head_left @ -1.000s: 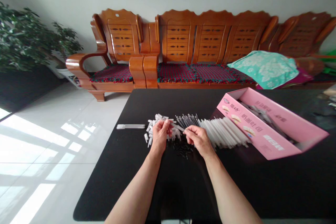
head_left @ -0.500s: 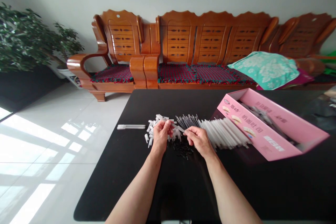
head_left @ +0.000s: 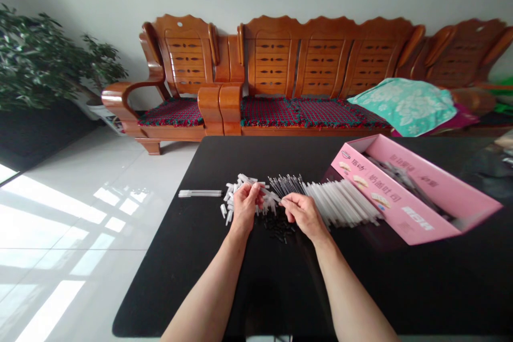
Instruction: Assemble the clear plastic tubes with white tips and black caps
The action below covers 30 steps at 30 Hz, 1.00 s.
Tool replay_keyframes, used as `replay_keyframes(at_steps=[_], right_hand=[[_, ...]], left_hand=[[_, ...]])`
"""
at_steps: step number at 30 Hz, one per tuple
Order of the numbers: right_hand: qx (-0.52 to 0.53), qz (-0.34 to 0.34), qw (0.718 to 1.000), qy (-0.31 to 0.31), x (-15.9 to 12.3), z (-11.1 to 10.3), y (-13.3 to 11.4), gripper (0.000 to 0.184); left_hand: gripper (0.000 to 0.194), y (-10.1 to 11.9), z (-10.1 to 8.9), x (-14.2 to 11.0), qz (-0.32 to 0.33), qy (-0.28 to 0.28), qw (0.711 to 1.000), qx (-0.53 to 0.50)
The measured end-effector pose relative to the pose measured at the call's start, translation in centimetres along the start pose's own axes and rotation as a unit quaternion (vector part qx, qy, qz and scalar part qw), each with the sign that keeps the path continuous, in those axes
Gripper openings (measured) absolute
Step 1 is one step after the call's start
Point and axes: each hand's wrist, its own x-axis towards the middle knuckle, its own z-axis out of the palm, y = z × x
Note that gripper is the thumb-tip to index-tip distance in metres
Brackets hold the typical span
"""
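Four separate heaps of pen-like parts on a black tabletop (head_left: pixel 256 288), each kind apparently kept to its own patch within reach of both hands: short white plastic pieces (head_left: pixel 234 197) on the left, small black parts (head_left: pixel 278 228) just below the hands, thin clear refills (head_left: pixel 285 185) fanned out with their tips together, and long white tubes (head_left: pixel 340 204) on the right, lying roughly parallel, their far ends close to the box. Too many in each heap for an exact count; dozens at a glance. Only two hands in view, both low over the heaps. Fingers of left hand (head_left: pixel 246 207) mostly closed and curled, just over the white pieces; any grip hidden, so hold uncertain. Thumb and forefinger of right hand (head_left: pixel 305 216) nearly closed, pinching one thin clear rod (head_left: pixel 272 196) whose far end reaches the left fingers, so rod held across the gap between hands. Two white pens (head_left: pixel 200 193) side by side, set well apart from the heaps on the left. One pink cardboard box (head_left: pixel 417 219) on the right, open top facing up, dark contents blurred, type of parts impossible to tell.
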Motion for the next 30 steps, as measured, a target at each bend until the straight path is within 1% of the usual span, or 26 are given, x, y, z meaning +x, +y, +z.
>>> replay_keyframes(at_steps=[5, 8, 10, 13, 17, 20, 24, 26, 30], right_hand=[[0.009, 0.011, 1.0, 0.009, 0.09, 0.2, 0.16, 0.029], [0.002, -0.011, 1.0, 0.005, 0.05, 0.16, 0.15, 0.038], [-0.013, -0.024, 1.0, -0.008, 0.01, 0.11, 0.14, 0.04], [-0.032, -0.024, 0.999, -0.021, 0.02, 0.09, 0.24, 0.032], [0.003, 0.005, 1.0, 0.009, 0.14, 0.2, 0.52, 0.022], [0.018, 0.018, 1.0, 0.015, 0.11, 0.14, 0.38, 0.024], [-0.046, -0.015, 0.999, -0.005, 0.02, -0.03, -0.13, 0.035], [-0.05, -0.016, 0.999, -0.004, 0.08, 0.02, -0.18, 0.033], [-0.009, 0.01, 1.0, 0.017, 0.2, 0.21, 0.05, 0.024]], left_hand=[[0.041, 0.24, 0.14, 0.03, 0.004, 0.002, 1.0, 0.005], [0.041, 0.44, 0.21, 0.06, 0.001, 0.005, 1.0, 0.0], [0.041, 0.49, 0.21, 0.06, -0.002, 0.008, 1.0, -0.001], [0.041, 0.41, 0.16, 0.05, -0.002, 0.009, 1.0, 0.002], [0.04, 0.22, 0.18, 0.05, 0.002, 0.008, 1.0, 0.007], [0.039, 0.05, 0.18, 0.1, 0.004, 0.008, 1.0, 0.004], [0.04, -0.1, 0.05, 0.12, -0.001, 0.01, 1.0, 0.009], [0.04, -0.1, 0.01, 0.13, -0.002, 0.01, 1.0, 0.011], [0.04, 0.07, 0.11, 0.15, -0.005, 0.012, 1.0, 0.012]])
